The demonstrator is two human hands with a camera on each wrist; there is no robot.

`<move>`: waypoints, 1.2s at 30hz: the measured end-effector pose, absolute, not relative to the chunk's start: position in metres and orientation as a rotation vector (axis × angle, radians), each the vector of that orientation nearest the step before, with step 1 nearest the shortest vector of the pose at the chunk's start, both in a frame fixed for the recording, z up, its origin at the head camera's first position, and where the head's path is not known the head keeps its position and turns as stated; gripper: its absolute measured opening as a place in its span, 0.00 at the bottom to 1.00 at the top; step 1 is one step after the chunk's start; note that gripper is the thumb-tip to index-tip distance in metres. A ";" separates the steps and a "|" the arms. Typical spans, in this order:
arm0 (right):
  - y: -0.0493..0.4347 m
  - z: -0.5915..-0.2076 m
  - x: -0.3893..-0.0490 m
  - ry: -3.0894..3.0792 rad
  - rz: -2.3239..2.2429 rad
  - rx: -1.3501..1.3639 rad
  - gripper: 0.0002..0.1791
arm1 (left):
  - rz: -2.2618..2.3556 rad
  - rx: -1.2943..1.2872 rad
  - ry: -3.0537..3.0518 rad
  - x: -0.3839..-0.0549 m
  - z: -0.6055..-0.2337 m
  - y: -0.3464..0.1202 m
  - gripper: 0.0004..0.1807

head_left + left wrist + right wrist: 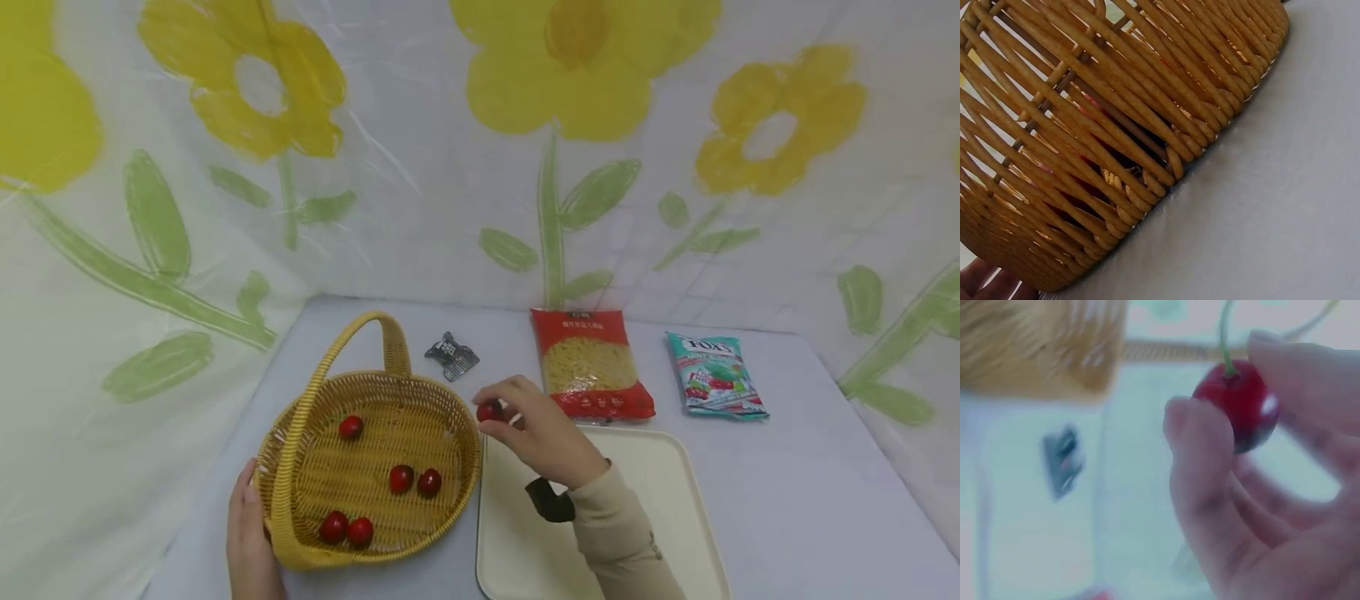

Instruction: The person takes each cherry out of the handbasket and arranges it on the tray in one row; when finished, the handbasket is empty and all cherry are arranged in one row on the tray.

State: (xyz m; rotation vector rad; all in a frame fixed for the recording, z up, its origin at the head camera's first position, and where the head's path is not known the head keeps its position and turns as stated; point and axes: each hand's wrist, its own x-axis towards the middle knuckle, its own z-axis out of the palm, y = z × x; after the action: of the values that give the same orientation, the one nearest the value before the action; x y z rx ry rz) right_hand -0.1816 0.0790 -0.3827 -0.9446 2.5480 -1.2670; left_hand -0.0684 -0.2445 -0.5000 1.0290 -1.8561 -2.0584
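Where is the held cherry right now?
In the head view, the cherry is pinched in the right hand, by the basket's right rim, left of the red bag.

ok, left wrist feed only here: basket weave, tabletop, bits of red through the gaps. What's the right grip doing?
Observer: The right grip pinches a single cherry between thumb and fingers, as the right wrist view shows.
Operator: Can't count the red bits from here. How many in the basket?
Observer: Five loose cherries lie on the floor of the basket, by the head view.
Operator: What's beside the basket, on the person's right?
Observer: A cream tray, partly covered by the right sleeve in the head view.
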 end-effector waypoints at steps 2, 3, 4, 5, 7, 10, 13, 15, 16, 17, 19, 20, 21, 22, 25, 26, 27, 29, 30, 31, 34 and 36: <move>0.096 -0.392 -0.181 2.521 -1.322 -0.825 0.19 | -2.054 1.035 -1.849 -0.069 -0.498 -0.245 0.35; 0.103 -0.397 -0.180 2.508 -1.347 -0.773 0.20 | -2.054 1.041 -1.842 -0.070 -0.497 -0.245 0.35; 0.110 -0.403 -0.179 2.506 -1.367 -0.722 0.22 | -2.051 1.043 -1.839 -0.071 -0.496 -0.245 0.34; 0.115 -0.408 -0.178 2.508 -1.381 -0.667 0.23 | -2.049 1.044 -1.834 -0.071 -0.495 -0.245 0.34; 0.124 -0.419 -0.175 2.539 -1.379 -0.568 0.21 | -2.049 1.040 -1.831 -0.072 -0.495 -0.244 0.34; 0.128 -0.433 -0.169 2.614 -1.319 -0.386 0.15 | -2.048 1.037 -1.845 -0.072 -0.494 -0.244 0.34; 0.123 -0.445 -0.161 2.672 -1.225 -0.266 0.14 | -2.036 1.059 -1.859 -0.070 -0.493 -0.245 0.33; 0.116 -0.453 -0.156 2.721 -1.165 -0.249 0.15 | -2.023 1.083 -1.860 -0.067 -0.492 -0.247 0.33; 0.112 -0.457 -0.153 2.740 -1.136 -0.258 0.16 | -2.018 1.091 -1.857 -0.066 -0.492 -0.248 0.33; 0.108 -0.460 -0.149 2.757 -1.109 -0.266 0.16 | -2.014 1.092 -1.849 -0.065 -0.492 -0.248 0.32; 0.100 -0.464 -0.144 2.772 -1.069 -0.272 0.17 | -2.018 1.081 -1.823 -0.064 -0.493 -0.249 0.32; 0.097 -0.466 -0.142 2.780 -1.050 -0.275 0.18 | -2.022 1.077 -1.806 -0.064 -0.494 -0.249 0.31; 0.095 -0.468 -0.140 2.781 -1.037 -0.274 0.19 | -2.026 1.071 -1.792 -0.064 -0.495 -0.249 0.31; 0.093 -0.469 -0.138 2.778 -1.029 -0.270 0.19 | -2.022 1.071 -1.787 -0.064 -0.496 -0.249 0.31; 0.088 -0.470 -0.136 2.778 -1.013 -0.259 0.21 | -2.018 1.069 -1.775 -0.065 -0.499 -0.249 0.31; 0.087 -0.470 -0.136 2.781 -1.008 -0.261 0.22 | -2.010 1.078 -1.781 -0.065 -0.499 -0.248 0.31; 0.087 -0.471 -0.136 2.788 -0.997 -0.264 0.22 | -2.008 1.086 -1.789 -0.064 -0.500 -0.248 0.31; 0.086 -0.471 -0.135 2.804 -0.977 -0.266 0.22 | -2.012 1.085 -1.804 -0.064 -0.501 -0.247 0.32; 0.086 -0.472 -0.135 2.816 -0.965 -0.271 0.23 | -2.009 1.086 -1.820 -0.064 -0.501 -0.246 0.33; 0.086 -0.473 -0.135 2.821 -0.957 -0.268 0.23 | -2.008 1.085 -1.841 -0.064 -0.502 -0.246 0.34; 0.086 -0.476 -0.134 2.838 -0.928 -0.269 0.22 | -1.989 1.081 -1.906 -0.064 -0.503 -0.244 0.37; 0.086 -0.480 -0.134 2.855 -0.907 -0.279 0.22 | -1.990 1.093 -1.915 -0.067 -0.502 -0.244 0.37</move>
State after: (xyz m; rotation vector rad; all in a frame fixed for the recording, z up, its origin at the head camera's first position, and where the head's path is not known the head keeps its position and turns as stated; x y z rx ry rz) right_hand -0.1339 0.0863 -0.4796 -0.2793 2.8553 -0.9069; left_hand -0.0667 -0.2442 -0.5025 1.0932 -1.9151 -1.9900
